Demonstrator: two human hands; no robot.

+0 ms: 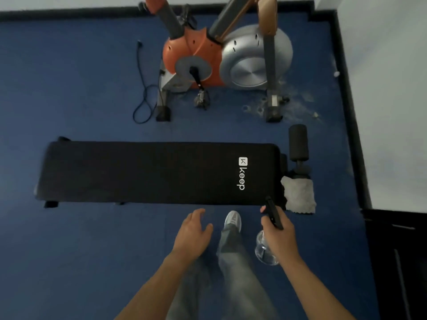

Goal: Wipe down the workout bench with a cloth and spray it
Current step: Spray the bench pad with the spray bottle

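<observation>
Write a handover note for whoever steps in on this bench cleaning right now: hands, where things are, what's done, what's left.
Right hand grips the spray bottle, nozzle toward the logo end of the bench.
Left hand open, holding nothing, near the front edge.
The cloth lies at the bench's right end, no hand on it.
Done: bottle in hand.
Left: spray the bench, take the cloth, wipe it down.

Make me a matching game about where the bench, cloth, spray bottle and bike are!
Things:
1 bench
2 cloth
3 spray bottle
4 exercise bike

Places:
A held in the right hand
B draped at the bench's logo end
C standing beyond the bench
D stretched across the blue floor, just ahead of the person's feet

Pairs: 1-D, 2-B, 3-A, 4-C
</observation>
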